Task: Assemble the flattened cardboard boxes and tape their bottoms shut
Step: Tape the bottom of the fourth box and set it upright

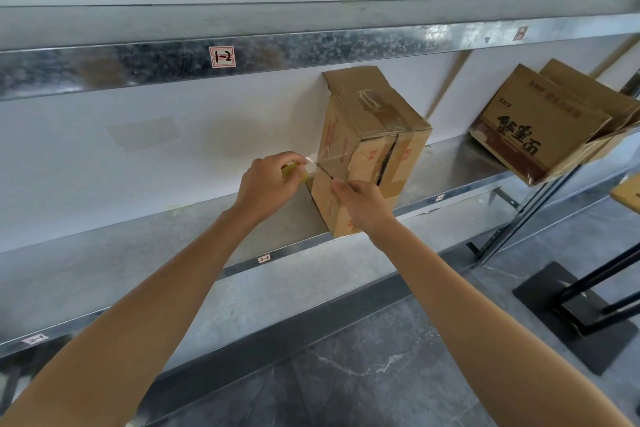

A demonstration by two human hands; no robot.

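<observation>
A brown cardboard box (372, 135) with red print lies on its side on the metal shelf (104, 246), its flaps facing me with a dark gap between them. A strip of clear tape (325, 158) stretches from the box's left face to a yellow tape roll (292, 173), which my left hand (266, 184) grips just left of the box. My right hand (362, 204) is in front of the box's lower left corner and pinches a thin dark blade (325, 172) whose tip touches the tape strip.
A second cardboard box (540, 121) with dark print sits tilted at the shelf's right end. An upper shelf rail (311, 48) labelled 1-2 runs overhead. A black stand base (571, 312) stands on the grey floor at right. A brown board edge (628, 192) shows far right.
</observation>
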